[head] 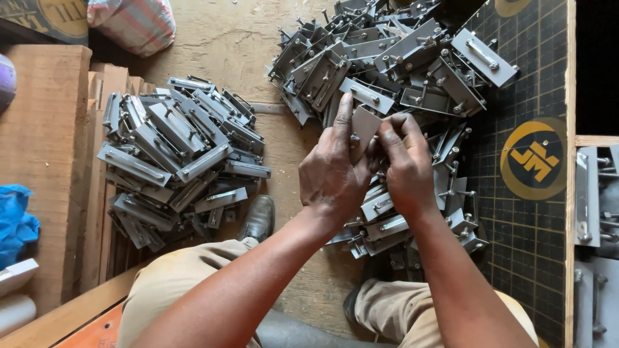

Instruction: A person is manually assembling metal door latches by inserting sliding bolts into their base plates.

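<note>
- Grey metal plate (365,124): a flat piece held upright at centre frame, above the floor, between both hands.
- Left hand (332,174): grip closed on the plate's left edge, index finger extended up along it.
- Right hand (405,161): fingertips pinched together at the plate's right edge, touching it.
- Far pile of grey brackets (400,58): loose heap directly behind and under the hands.
- Left pile of brackets (174,161): stacked on the wooden floor (232,45), well apart.
- Black shoe (259,219): near the left pile.

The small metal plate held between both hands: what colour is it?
Plain dull grey, like the piled brackets; the metal plate shows best in the head view.
</note>
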